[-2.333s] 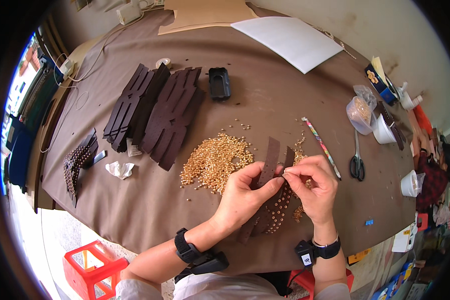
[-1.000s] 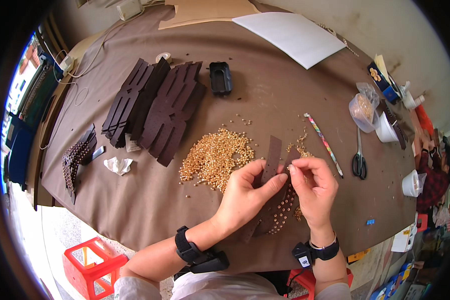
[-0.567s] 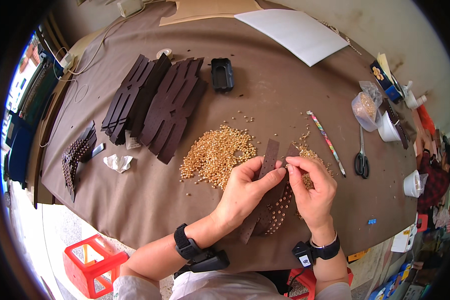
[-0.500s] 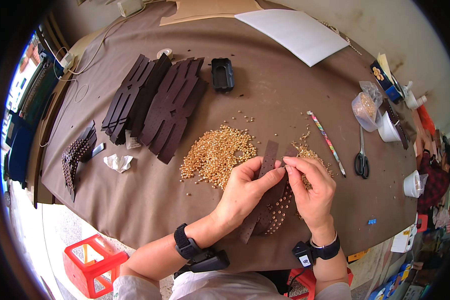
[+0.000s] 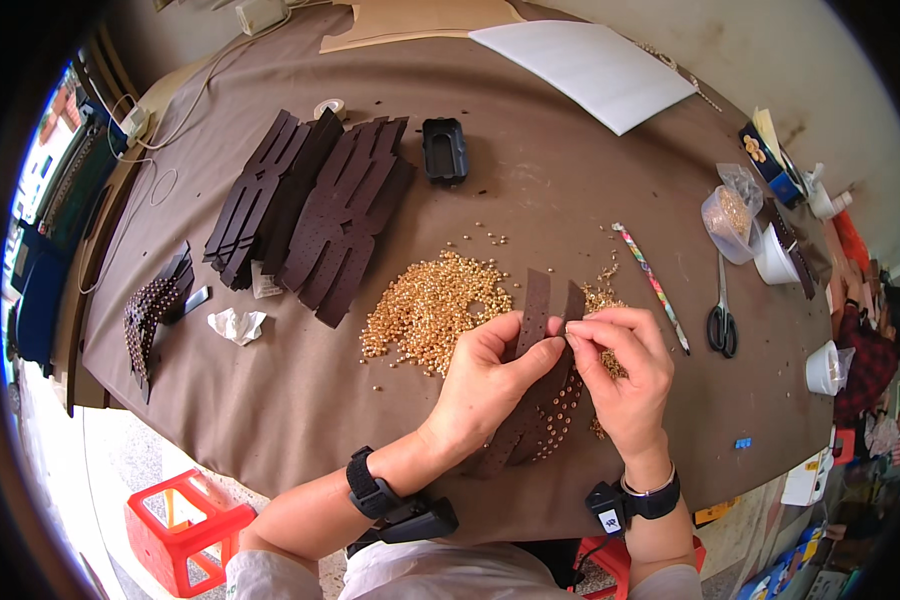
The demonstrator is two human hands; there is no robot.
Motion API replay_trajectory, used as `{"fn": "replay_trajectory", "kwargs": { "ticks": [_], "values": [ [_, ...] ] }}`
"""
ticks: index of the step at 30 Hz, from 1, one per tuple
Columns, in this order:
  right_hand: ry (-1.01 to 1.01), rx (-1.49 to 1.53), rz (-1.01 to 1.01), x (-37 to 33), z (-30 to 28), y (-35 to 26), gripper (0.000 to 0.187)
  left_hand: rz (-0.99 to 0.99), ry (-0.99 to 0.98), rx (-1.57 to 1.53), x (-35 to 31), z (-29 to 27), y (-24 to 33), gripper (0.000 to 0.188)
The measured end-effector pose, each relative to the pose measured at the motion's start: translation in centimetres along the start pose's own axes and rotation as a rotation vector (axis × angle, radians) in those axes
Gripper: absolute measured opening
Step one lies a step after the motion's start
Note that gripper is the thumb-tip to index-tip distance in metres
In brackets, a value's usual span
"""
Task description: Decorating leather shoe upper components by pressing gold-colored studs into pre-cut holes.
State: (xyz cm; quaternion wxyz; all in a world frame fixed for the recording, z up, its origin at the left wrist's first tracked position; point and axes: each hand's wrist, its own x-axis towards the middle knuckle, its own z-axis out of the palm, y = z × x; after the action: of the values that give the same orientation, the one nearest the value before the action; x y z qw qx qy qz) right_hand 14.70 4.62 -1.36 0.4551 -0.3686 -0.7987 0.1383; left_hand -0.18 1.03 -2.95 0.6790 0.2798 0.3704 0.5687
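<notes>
Just right of the bead heap (image 5: 435,308), I have the brown strips (image 5: 533,305) clasped in the left hand (image 5: 495,370), the right hand (image 5: 625,375) pinched together beside its thumb, on what I can't tell from here, so I'd brace the strips firmly near that pinch.

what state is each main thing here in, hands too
left hand: gripping dark piece
right hand: pinching pose, hold unclear
dark piece: held, partly studded
gold studs: loose, heaped
scissors: look closed
pencil: lying down
tissue: crumpled
clear tub: partly filled
plain dark pieces: stacked
studded piece at left: curved
</notes>
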Motion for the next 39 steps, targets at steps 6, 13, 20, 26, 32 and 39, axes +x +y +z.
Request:
{"fn": "replay_trajectory", "kwargs": {
  "ticks": [6, 13, 20, 26, 32, 39],
  "values": [
    [-0.018, -0.048, -0.030, 0.3, -0.5, 0.0, 0.016, 0.142, 0.026, 0.253, 0.0, -0.1, -0.4, 0.018],
    [-0.005, 0.232, 0.160, 0.0, -0.6, 0.4, 0.013, 0.048, 0.014, 0.077, -0.1, 0.1, 0.0, 0.018],
    [-0.014, 0.181, 0.127, 0.1, -0.8, 0.3, 0.013, 0.083, 0.016, 0.138, -0.3, 0.4, 0.2, 0.018],
    [-0.023, 0.095, 0.111, 0.2, -1.0, 0.0, 0.011, 0.317, 0.041, 0.483, -0.4, 0.3, -0.1, 0.018],
    [-0.029, 0.277, 0.236, 0.0, -1.1, 0.0, 0.011, 0.476, 0.053, 0.681, -0.3, 0.2, 0.0, 0.021],
    [-0.003, 0.679, 0.487, -0.1, -0.7, 0.4, 0.020, 0.509, 0.043, 0.722, -0.4, 0.6, 0.1, 0.021]
  ]
}}
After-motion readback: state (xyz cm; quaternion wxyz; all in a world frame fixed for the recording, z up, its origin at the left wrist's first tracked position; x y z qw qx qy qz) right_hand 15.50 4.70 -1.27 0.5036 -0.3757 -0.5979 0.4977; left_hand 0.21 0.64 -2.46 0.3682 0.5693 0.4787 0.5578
